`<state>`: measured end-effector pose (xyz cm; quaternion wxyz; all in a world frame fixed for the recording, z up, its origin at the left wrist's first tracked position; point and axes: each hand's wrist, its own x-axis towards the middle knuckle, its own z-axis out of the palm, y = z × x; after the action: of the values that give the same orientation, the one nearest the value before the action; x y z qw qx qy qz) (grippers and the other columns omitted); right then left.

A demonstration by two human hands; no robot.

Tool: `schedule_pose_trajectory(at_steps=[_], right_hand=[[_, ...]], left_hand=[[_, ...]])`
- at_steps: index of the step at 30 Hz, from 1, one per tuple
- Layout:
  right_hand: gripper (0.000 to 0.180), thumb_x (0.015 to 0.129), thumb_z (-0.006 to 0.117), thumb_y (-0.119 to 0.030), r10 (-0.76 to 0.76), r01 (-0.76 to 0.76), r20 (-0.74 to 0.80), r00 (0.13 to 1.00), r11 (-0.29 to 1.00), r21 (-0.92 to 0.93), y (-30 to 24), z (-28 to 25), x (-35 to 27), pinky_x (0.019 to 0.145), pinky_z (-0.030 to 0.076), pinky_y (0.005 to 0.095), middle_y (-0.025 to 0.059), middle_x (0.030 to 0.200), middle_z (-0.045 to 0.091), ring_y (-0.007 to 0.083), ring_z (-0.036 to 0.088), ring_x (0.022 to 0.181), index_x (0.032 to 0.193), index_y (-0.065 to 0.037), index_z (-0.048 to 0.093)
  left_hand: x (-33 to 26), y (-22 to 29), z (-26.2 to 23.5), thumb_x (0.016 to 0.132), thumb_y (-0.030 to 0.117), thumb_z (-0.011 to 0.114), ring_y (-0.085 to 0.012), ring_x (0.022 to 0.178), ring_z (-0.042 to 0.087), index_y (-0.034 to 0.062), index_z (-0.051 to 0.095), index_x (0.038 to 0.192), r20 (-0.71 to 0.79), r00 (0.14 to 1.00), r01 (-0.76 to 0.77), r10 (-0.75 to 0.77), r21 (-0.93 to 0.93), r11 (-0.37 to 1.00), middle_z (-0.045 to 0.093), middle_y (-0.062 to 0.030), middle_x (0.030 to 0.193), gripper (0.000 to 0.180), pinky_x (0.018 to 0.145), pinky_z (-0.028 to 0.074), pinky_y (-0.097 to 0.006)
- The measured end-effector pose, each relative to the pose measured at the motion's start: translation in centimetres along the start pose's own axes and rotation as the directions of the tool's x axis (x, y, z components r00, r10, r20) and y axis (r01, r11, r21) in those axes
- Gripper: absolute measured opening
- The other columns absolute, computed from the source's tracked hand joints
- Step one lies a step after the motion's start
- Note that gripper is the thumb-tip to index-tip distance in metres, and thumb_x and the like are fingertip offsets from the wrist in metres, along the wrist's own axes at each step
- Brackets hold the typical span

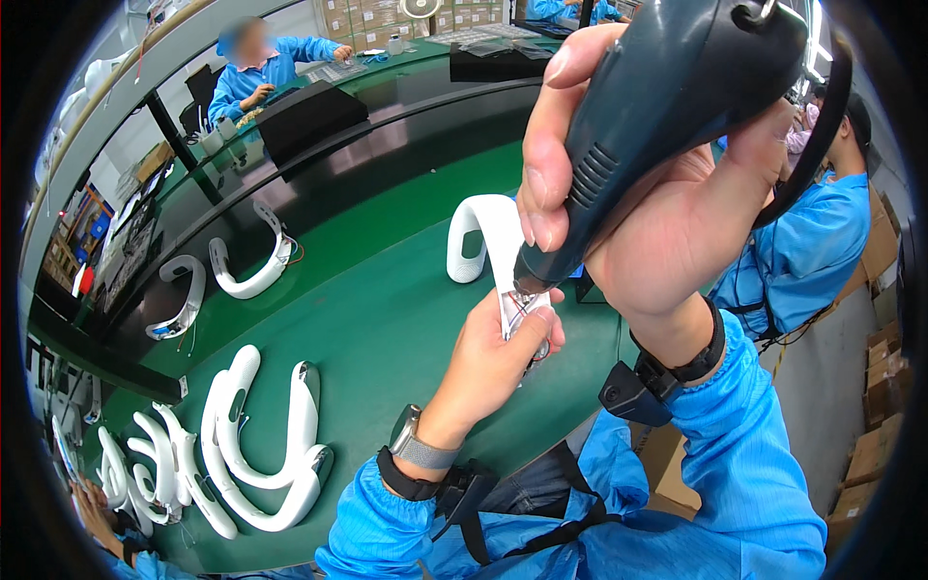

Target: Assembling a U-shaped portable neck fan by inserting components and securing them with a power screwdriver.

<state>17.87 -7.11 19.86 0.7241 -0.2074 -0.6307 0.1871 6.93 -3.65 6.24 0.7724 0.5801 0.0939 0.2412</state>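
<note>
My right hand is wrapped round a dark electric screwdriver, held with its nose pointing down and left. The nose meets the open end of a white curved plastic housing, where thin wires and small metal parts show; the tip itself is hard to make out. My left hand grips that end of the housing, thumb on one side and fingers beneath. The far end of the housing curls away over the green table and has an oval opening.
Several similar white housings lie at the left, with two more on the dark ledge behind. A co-worker in blue sits across the bench; another person in blue is at the right. Cardboard boxes line the right side.
</note>
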Motion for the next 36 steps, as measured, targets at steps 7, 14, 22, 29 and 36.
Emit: schedule_pose_trajectory(at_steps=[7, 14, 22, 29, 36], right_hand=[[0.092, 0.089, 0.028, -0.082, 0.340, -0.322, 0.008, 0.940, 0.883, 0.340, -1.9, -1.5, 0.8, 0.053, 0.055, 0.0337, 0.0170, 0.076, 0.067, 0.0222, 0.063, 0.055, 0.106, 0.004, 0.055], [0.067, 0.106, 0.022, -0.052, 0.032, -0.132, -0.325, 0.945, 0.948, -0.289, -1.6, -7.1, 0.1, 0.062, 0.049, 0.0276, 0.0078, 0.093, 0.062, 0.0147, 0.059, 0.074, 0.138, 0.001, 0.047], [0.048, 0.091, 0.056, -0.019, -0.381, 0.206, -0.007, 0.924, 0.514, -0.833, 0.7, -4.7, -8.0, 0.107, 0.037, 0.0475, 0.0197, 0.135, 0.051, 0.0334, 0.053, 0.122, 0.134, 0.004, 0.053], [0.042, 0.078, 0.081, -0.030, 0.497, -0.289, 0.557, 0.665, 0.859, -0.422, 1.1, -0.8, -7.2, 0.064, 0.054, 0.0312, 0.0118, 0.081, 0.071, 0.0274, 0.070, 0.070, 0.106, -0.001, 0.068], [0.042, 0.079, 0.081, -0.033, 0.507, -0.323, 0.461, 0.728, 0.847, -0.422, 2.7, 1.5, -7.5, 0.066, 0.054, 0.0325, 0.0149, 0.085, 0.073, 0.0273, 0.072, 0.074, 0.105, -0.002, 0.069]], left_hand=[[0.6, -0.8, 0.7, 0.099, 0.014, 0.056, -0.0098, 0.074, 0.060, -0.0021, 0.058, 0.118, -0.007, 1.000, -0.017, 0.017, -0.017, 1.000, 0.064, -0.0032, 0.082, 0.025, 0.068, 0.049, -0.026], [-0.9, 1.0, 0.2, 0.102, 0.014, 0.053, -0.0148, 0.076, 0.065, -0.0014, 0.054, 0.123, -0.145, 0.989, -0.010, 0.028, 0.126, 0.992, 0.067, -0.0083, 0.086, 0.026, 0.072, 0.055, -0.030], [-5.8, 9.7, -1.0, 0.100, 0.029, 0.051, -0.0162, 0.052, 0.062, 0.0006, 0.063, 0.090, -0.131, 0.986, 0.157, -0.102, 0.541, 0.826, 0.063, -0.0061, 0.060, 0.032, 0.053, 0.049, -0.031], [-8.8, 12.8, -3.3, 0.101, 0.023, 0.043, -0.0178, 0.051, 0.061, -0.0038, 0.067, 0.079, 0.009, 0.996, -0.042, 0.083, 0.912, 0.408, 0.067, -0.0107, 0.066, 0.042, 0.050, 0.047, -0.032], [-13.3, 15.3, -4.0, 0.063, -0.012, 0.058, -0.0321, 0.092, 0.068, -0.0002, 0.070, 0.109, 0.284, 0.784, -0.255, 0.553, 0.958, -0.130, 0.071, -0.0132, 0.099, 0.049, 0.079, 0.055, -0.039]])
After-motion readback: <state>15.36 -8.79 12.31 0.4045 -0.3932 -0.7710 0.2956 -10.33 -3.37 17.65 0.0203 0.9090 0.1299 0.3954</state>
